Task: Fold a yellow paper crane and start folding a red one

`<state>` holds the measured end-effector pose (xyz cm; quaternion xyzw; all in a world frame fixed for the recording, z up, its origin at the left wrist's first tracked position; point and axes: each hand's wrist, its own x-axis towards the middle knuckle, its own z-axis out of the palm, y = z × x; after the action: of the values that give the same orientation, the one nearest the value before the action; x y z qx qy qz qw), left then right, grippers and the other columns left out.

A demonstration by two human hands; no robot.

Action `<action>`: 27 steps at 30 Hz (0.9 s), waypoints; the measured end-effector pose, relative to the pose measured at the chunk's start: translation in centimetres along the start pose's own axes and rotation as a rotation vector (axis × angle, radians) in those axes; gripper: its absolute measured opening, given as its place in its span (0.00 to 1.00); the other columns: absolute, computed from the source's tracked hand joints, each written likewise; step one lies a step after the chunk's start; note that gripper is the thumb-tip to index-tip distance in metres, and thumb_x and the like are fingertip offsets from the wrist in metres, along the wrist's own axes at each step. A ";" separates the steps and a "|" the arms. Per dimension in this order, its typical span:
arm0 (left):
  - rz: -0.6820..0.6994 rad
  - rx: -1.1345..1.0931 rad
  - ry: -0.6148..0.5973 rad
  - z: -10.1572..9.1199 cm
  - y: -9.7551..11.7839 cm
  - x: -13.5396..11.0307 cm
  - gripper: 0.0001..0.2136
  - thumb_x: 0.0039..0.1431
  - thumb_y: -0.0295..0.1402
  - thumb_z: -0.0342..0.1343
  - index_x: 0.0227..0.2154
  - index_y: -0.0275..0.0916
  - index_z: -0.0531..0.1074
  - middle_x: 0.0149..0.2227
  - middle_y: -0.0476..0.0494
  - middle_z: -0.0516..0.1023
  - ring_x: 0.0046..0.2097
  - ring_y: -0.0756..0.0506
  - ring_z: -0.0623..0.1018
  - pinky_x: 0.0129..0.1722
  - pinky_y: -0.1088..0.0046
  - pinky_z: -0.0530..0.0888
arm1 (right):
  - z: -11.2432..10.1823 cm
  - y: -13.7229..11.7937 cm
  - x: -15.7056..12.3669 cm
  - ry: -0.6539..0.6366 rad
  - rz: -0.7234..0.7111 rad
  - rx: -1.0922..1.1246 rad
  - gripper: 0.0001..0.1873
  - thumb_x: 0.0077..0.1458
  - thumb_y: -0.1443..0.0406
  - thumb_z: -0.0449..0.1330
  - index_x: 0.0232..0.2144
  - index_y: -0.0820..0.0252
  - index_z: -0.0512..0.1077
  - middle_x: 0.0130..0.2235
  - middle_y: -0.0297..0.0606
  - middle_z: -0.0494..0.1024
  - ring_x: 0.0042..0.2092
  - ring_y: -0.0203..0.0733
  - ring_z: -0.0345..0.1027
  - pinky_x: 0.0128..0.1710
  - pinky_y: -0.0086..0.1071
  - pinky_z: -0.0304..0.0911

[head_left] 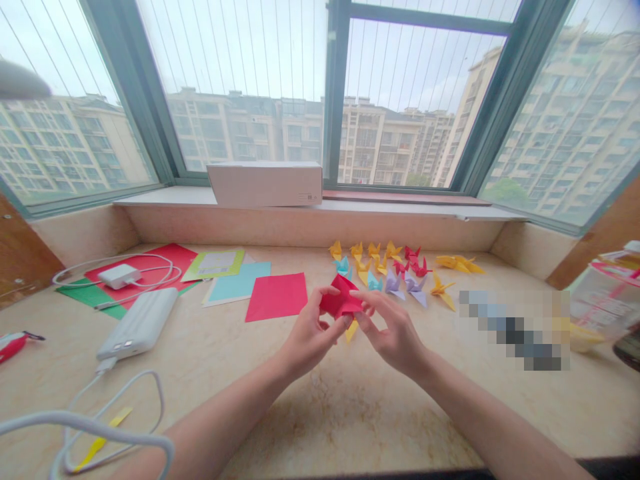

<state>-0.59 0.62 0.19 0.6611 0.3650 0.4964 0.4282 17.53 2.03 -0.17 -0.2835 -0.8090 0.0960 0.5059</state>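
A partly folded piece of red origami paper [342,297] is held up between both hands, over the counter. My left hand [316,321] pinches its left side and lower edge. With thumb and fingers, my right hand [387,325] grips the right side. Just left of the hands lies a flat red paper square [276,297]. Behind and to the right stand several folded paper cranes: yellow ones [393,251], red ones [419,267], blue ones [374,281] and purple ones [415,288]. A yellow folded piece [352,331] shows partly below the hands.
On the left lie a white power bank [140,323], a white charger [119,275] with cable, coloured paper sheets [240,283] and a red-handled tool [17,344]. A white box [266,185] stands on the windowsill. At right are a blurred-out object [515,330] and a clear plastic container [603,293].
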 end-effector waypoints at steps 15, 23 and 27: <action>0.021 0.156 0.089 0.1 0.0 0.1 0.17 0.57 0.38 0.60 0.47 0.39 0.63 0.42 0.43 0.73 0.38 0.47 0.75 0.24 0.79 0.69 | -0.5 0.1 -0.4 -0.147 -0.055 -0.069 0.24 0.58 0.77 0.50 0.50 0.52 0.72 0.50 0.43 0.72 0.47 0.43 0.72 0.45 0.38 0.70; 0.392 0.465 0.055 -0.5 0.6 -0.6 0.25 0.56 0.30 0.58 0.57 0.43 0.64 0.62 0.34 0.61 0.63 0.36 0.64 0.60 0.52 0.63 | -0.5 -0.2 -0.1 -0.041 -0.038 -0.074 0.16 0.59 0.75 0.51 0.40 0.57 0.76 0.41 0.40 0.78 0.42 0.42 0.74 0.43 0.35 0.71; 0.446 0.591 -0.005 -0.5 1.4 -1.1 0.24 0.56 0.28 0.58 0.57 0.46 0.69 0.69 0.38 0.48 0.67 0.31 0.55 0.63 0.47 0.58 | -0.5 -0.2 0.0 -0.065 -0.108 -0.124 0.16 0.58 0.76 0.51 0.40 0.58 0.76 0.41 0.42 0.79 0.43 0.44 0.73 0.44 0.38 0.70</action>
<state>-1.27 -0.83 1.20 0.8208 0.3386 0.4489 0.1010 17.91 1.77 0.13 -0.2670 -0.8435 0.0277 0.4653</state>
